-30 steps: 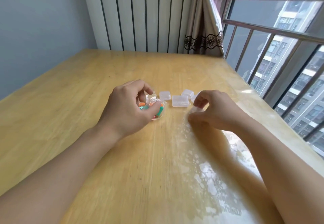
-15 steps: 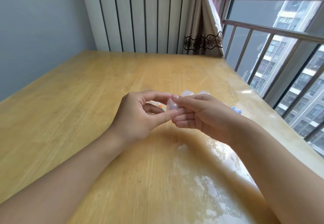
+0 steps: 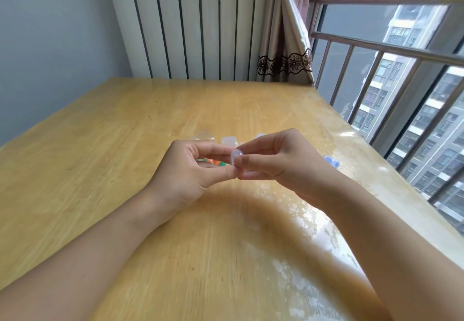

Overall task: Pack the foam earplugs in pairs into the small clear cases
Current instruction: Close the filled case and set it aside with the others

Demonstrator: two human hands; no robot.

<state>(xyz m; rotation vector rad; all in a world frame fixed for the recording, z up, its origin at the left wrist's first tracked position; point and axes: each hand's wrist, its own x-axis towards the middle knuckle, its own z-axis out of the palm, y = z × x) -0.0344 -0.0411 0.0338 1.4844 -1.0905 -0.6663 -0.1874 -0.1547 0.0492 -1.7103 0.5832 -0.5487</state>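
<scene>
Wooden table (image 3: 105, 170) by a railed window, glossy, mostly bare. We take the small clear case (image 3: 236, 157) held above mid-table as our landmark.

Left of the case: left hand (image 3: 185, 172), thumb and forefinger pinched on the case's left side, likely steadying it so the lid can be worked.

Just below and behind the case, on the table: coloured foam earplugs (image 3: 213, 162), orange and green, half hidden by the left fingers, kept close for picking.

Beyond the case: spare clear cases (image 3: 229, 140), near together, awaiting pairs.

Right of the case: right hand (image 3: 281, 165), fingertips clamped on its right side; we judge it is prying the case open. Whether the case holds anything, we cannot tell.

Well right of the case: a bluish item (image 3: 331, 161), unclear.
</scene>
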